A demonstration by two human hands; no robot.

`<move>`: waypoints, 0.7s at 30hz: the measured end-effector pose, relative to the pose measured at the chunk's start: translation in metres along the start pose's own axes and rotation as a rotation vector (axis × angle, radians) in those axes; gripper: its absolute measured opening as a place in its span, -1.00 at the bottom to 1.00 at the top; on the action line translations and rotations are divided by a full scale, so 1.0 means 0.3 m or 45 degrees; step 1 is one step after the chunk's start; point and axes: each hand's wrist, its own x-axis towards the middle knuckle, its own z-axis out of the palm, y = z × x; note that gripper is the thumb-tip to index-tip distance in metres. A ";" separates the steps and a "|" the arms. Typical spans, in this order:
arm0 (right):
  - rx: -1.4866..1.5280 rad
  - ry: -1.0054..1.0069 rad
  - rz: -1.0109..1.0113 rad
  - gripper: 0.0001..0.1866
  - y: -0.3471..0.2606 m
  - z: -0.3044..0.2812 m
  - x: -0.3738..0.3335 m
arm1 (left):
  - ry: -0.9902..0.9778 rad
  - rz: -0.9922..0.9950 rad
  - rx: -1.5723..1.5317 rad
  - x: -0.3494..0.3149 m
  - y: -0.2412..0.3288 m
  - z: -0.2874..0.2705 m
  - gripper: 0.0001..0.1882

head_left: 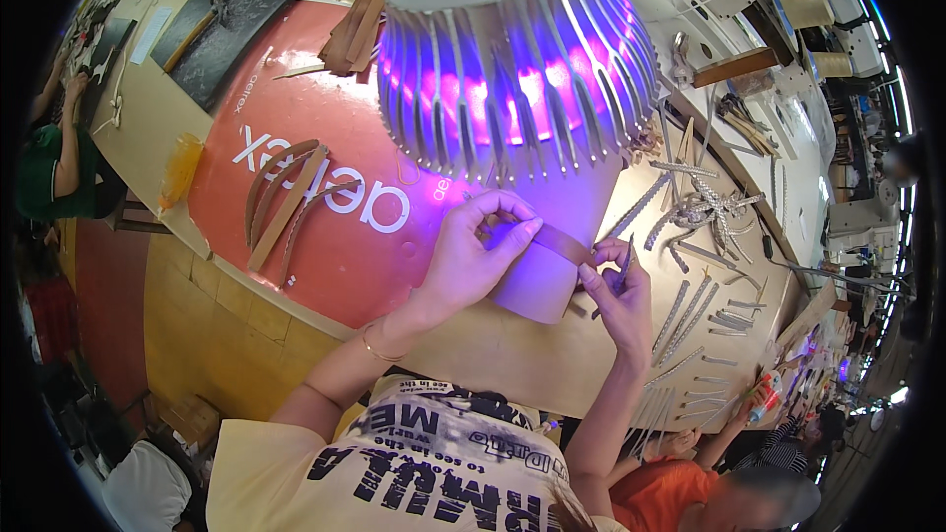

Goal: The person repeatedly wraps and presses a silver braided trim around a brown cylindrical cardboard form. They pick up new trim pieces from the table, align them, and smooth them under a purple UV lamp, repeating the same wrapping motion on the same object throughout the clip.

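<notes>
A brown strap lies across a pale, rounded form lit violet from above. At its left end, my left hand pinches the strap between thumb and fingers. My right hand is closed at the strap's other end, beside the form's right edge. A thin dark strip also shows between the right fingers; whether it is part of the same strap I cannot tell. Close above both hands hangs a large ribbed metal lamp glowing purple.
A red printed sheet covers the table's left part, with curved brown straps on it. A hammer rests on a black board. Braided strips lie at right. A co-worker in orange sits at lower right.
</notes>
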 end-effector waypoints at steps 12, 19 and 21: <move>-0.945 0.419 -0.161 -0.74 -0.247 -0.011 -0.003 | 0.080 -0.310 -0.544 0.011 0.034 -0.005 -0.87; -0.484 -0.161 -0.147 -0.81 -0.247 0.122 0.006 | -0.021 -0.384 -0.421 0.001 0.025 -0.032 -0.55; -0.440 -0.133 -0.156 -0.80 -0.240 0.135 0.017 | -0.017 -0.424 -0.442 0.000 0.021 -0.034 -0.53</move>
